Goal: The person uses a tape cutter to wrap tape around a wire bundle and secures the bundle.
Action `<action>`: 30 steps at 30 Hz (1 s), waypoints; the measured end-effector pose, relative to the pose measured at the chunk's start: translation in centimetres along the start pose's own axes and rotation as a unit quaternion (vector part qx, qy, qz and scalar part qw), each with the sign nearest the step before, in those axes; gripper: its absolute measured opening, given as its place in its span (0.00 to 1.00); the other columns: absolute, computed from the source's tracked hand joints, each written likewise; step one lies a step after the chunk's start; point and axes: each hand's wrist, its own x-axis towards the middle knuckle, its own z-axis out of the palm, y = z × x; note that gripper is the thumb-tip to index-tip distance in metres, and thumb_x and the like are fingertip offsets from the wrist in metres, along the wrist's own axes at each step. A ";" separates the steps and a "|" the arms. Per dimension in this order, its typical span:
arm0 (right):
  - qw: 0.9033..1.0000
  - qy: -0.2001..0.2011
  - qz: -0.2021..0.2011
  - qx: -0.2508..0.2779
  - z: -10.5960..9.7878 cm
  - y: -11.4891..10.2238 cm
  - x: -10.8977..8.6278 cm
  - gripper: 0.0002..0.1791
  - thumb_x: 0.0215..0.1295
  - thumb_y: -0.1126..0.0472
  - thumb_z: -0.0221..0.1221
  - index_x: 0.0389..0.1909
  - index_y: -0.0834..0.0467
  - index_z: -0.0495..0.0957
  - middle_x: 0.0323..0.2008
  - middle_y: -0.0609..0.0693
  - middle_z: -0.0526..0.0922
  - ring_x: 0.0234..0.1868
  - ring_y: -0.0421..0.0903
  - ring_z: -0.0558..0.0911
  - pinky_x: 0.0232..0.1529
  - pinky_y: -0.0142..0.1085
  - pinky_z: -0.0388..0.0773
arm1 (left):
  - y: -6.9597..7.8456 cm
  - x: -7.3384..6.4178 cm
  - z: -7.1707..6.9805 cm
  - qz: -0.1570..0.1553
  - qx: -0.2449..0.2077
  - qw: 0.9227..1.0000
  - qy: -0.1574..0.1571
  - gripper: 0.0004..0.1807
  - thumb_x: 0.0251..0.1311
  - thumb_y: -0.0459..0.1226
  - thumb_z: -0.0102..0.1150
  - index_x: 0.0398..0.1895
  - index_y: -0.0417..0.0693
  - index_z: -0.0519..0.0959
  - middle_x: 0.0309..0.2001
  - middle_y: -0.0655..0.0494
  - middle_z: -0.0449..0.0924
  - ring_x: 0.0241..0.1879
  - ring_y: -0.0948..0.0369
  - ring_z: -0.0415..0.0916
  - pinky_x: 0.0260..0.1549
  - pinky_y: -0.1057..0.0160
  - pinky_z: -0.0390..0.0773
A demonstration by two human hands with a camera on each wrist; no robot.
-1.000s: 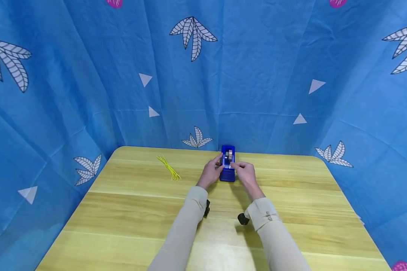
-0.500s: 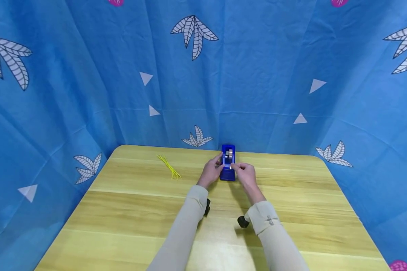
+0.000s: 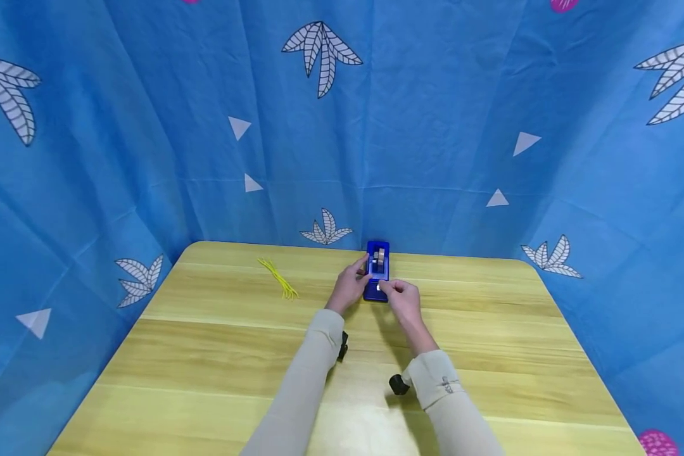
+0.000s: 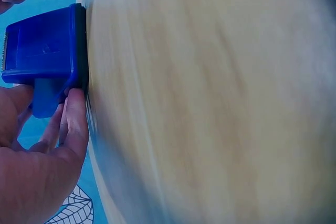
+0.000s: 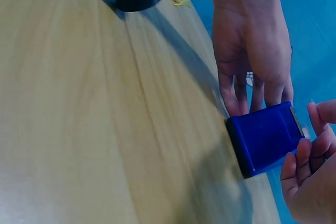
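A blue tape dispenser (image 3: 372, 293) stands at the table's back edge, a tape roll (image 3: 380, 256) in its well. From its left side my left hand (image 3: 346, 290) holds it; in the left wrist view the thumb and fingers grip the blue side wall (image 4: 44, 45). My right hand (image 3: 405, 304) is over the dispenser's near end, thumb and forefinger pinching a short bit of clear tape (image 3: 379, 287) that glints by the fingertips. In the right wrist view this hand (image 5: 315, 182) is close beside the cutter edge (image 5: 297, 121).
A bundle of thin yellow strands (image 3: 278, 277) lies on the wooden table (image 3: 216, 354), left of the dispenser. Blue patterned cloth (image 3: 433, 126) hangs right behind the table and along both sides. Black wrist cameras (image 3: 399, 384) sit under the cuffs.
My right hand has drawn toward me, from the well to over the dispenser's near end, with the tape in its fingers. The left hand keeps its hold. The head view has shifted slightly.
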 end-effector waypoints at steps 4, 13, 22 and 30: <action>1.000 0.004 0.003 0.012 0.0 0.3 -0.6 0.14 0.70 0.58 0.64 0.38 0.68 0.86 0.38 0.52 0.85 0.36 0.42 0.74 0.37 0.34 0.72 | 0.1 -0.1 -0.1 0.008 0.003 1.000 0.000 0.31 0.78 0.38 0.54 0.81 0.60 0.61 0.61 0.39 0.79 0.61 0.46 0.79 0.65 0.48 0.77; 1.000 0.002 0.008 0.026 -0.2 0.7 -2.0 0.14 0.70 0.57 0.64 0.35 0.66 0.86 0.33 0.49 0.82 0.33 0.40 0.73 0.34 0.31 0.71 | 0.0 -0.1 -0.2 0.008 -0.013 1.000 0.002 0.32 0.77 0.38 0.54 0.81 0.61 0.61 0.62 0.38 0.78 0.62 0.46 0.78 0.65 0.46 0.76; 1.000 -0.002 0.006 0.012 -0.4 1.2 -3.6 0.15 0.71 0.56 0.64 0.38 0.67 0.86 0.36 0.58 0.84 0.32 0.41 0.72 0.33 0.31 0.70 | 0.0 0.0 -0.2 -0.005 -0.015 1.000 0.001 0.32 0.77 0.37 0.54 0.81 0.63 0.61 0.63 0.38 0.77 0.64 0.46 0.77 0.66 0.47 0.76; 1.000 -0.001 -0.008 0.021 -0.9 1.8 -5.0 0.13 0.69 0.60 0.64 0.36 0.69 0.86 0.30 0.55 0.82 0.27 0.40 0.71 0.28 0.29 0.68 | 0.1 0.0 0.1 -0.005 -0.015 1.000 0.001 0.32 0.78 0.37 0.53 0.81 0.63 0.61 0.61 0.39 0.78 0.62 0.46 0.78 0.64 0.47 0.78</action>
